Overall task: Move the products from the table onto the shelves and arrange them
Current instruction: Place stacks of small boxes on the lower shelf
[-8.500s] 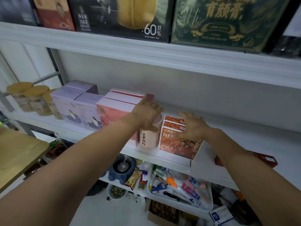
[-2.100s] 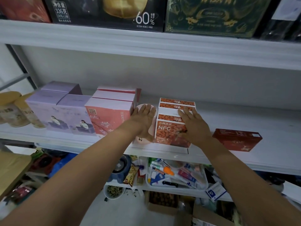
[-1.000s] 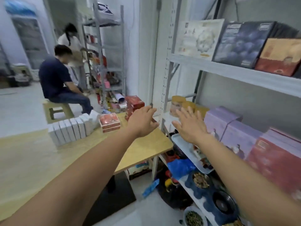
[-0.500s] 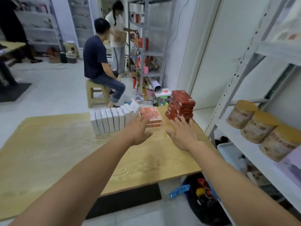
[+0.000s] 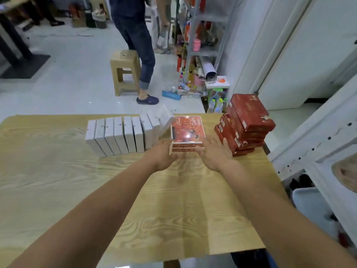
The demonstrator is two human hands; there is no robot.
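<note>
head view: for the pickup, the nfc boxes are flanked by the left hand and right hand, fingers straight, nothing gripped; a two-sided squeeze and lift is judged next.

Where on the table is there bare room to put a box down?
Free: the wide near part of the table and the strip left of the white boxes. Crowded: the far right, where NFC boxes and red stack stand close.
</note>
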